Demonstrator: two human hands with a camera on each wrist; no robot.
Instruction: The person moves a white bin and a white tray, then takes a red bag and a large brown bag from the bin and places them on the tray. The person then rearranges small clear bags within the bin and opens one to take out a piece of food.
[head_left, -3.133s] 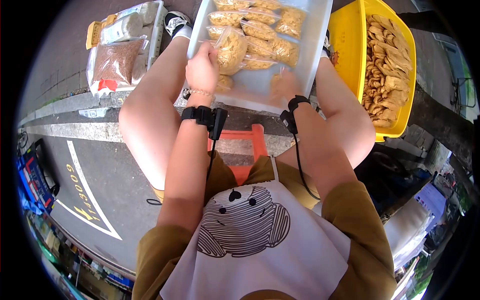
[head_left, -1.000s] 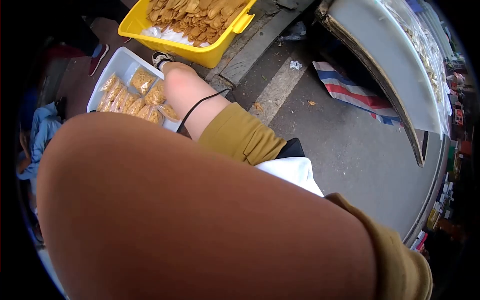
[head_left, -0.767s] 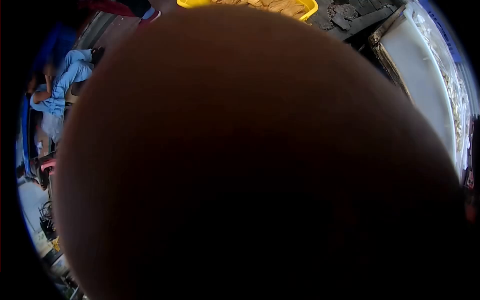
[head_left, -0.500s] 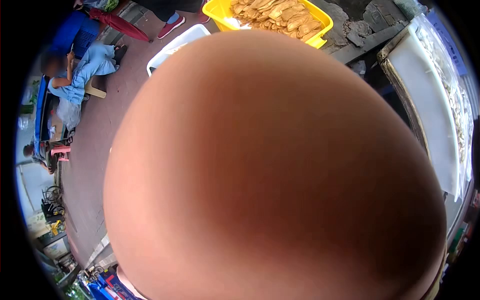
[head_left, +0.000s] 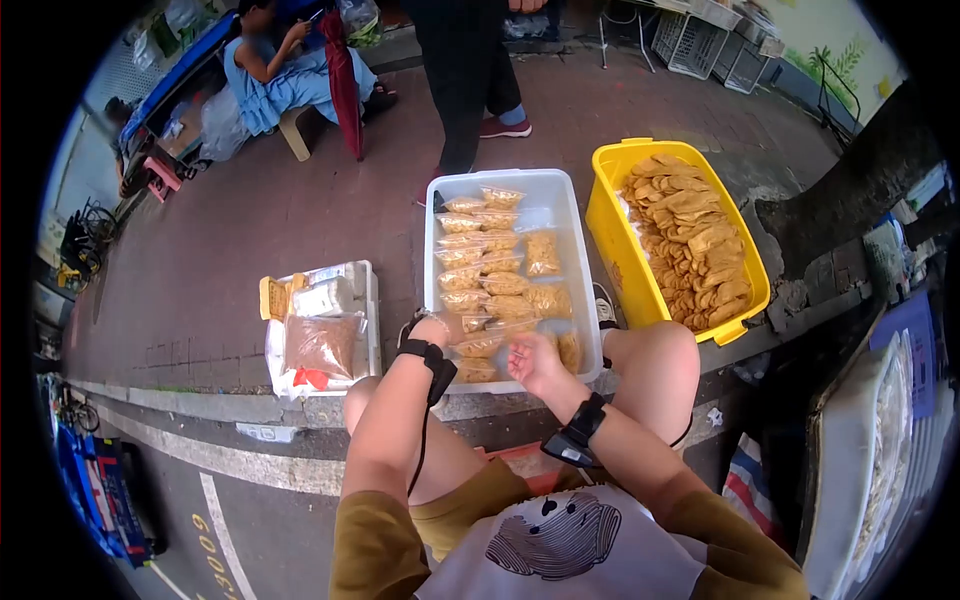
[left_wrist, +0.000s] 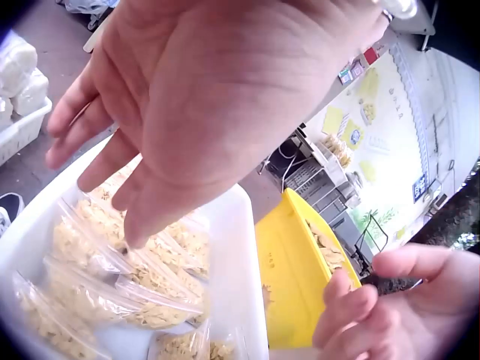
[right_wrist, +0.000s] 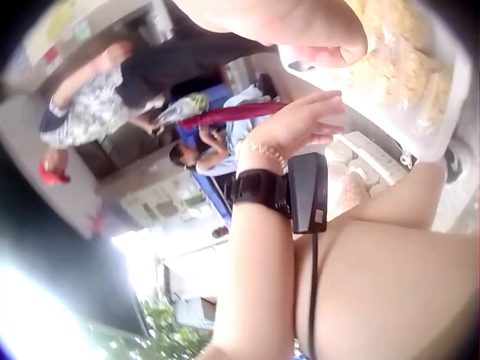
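Left of centre, a white basket (head_left: 374,325) holds packages (head_left: 320,345). Mid-frame, the left hand (head_left: 438,328) extends its fingers over bagged snacks (head_left: 503,284) in a white tub (head_left: 545,218); beside it, the right hand (head_left: 535,362) curls loosely. Right of centre stands a yellow tub (head_left: 622,265).

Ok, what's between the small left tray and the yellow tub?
In the head view, the white bin holding clear bags of yellowish pieces, with a shoe at either side.

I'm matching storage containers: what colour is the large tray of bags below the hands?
White; the tray shows best in the head view.
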